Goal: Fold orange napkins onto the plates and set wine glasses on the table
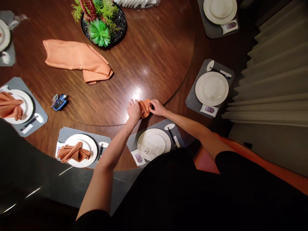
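Holding a bunched orange napkin point(145, 109) between them, the left grip point(134, 110) and right grip point(158, 107) pinch narrowly. Nearer the body than both, I see a white plate point(154, 143).

And here's the napkin point(145, 108) between left grip point(134, 110) and right grip point(157, 107), plates point(154, 142) just nearer on their mat point(133, 141); far left, cloth point(72, 56) on the surface point(149, 38), plants point(99, 30) beyond, keys point(60, 102) nearer; curtain point(276, 80) out right.

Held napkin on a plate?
No, the left hand and right hand hold the napkin at the edge of the turntable, beyond the nearest plate.
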The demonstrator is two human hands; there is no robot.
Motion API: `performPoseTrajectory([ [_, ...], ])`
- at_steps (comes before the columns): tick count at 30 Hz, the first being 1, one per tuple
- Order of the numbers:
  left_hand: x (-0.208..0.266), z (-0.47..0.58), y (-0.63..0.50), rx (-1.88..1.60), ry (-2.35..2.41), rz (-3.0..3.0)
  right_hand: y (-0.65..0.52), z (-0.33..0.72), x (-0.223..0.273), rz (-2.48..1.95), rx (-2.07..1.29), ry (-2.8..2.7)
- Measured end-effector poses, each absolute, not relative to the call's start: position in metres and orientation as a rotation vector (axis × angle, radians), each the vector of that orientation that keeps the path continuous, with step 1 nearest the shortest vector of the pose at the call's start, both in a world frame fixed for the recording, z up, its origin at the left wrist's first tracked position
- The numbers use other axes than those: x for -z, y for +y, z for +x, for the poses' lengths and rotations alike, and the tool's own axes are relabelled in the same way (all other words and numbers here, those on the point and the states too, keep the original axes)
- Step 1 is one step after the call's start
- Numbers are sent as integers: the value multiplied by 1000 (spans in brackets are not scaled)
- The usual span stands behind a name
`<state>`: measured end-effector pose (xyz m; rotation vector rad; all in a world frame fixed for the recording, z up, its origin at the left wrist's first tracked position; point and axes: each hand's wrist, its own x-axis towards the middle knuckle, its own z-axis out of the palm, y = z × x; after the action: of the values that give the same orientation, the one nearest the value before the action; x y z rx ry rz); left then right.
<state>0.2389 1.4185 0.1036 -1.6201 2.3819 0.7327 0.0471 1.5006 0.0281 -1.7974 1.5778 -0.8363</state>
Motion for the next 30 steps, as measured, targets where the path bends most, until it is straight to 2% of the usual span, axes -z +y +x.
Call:
performPoseTrajectory([
  [2,-100,238,1413,-961,2597,-1273,1497,45,-33,-1787,807,1615],
  [5,-88,238,1404,-1296,2632,-798,1495,40,-37,-1813,774,1665],
  [10,-72,236,1389,-1492,2563,-688,1494,34,-38,-1906,681,1510],
  [18,-84,270,1362,-1356,2675,-677,1476,43,-50,-2038,499,1394],
  [25,-100,267,1370,-1548,2494,-944,1451,66,-50,-2022,418,1427],
  [30,-92,250,1398,-1281,2512,-786,1439,70,-50,-1982,279,1519],
])
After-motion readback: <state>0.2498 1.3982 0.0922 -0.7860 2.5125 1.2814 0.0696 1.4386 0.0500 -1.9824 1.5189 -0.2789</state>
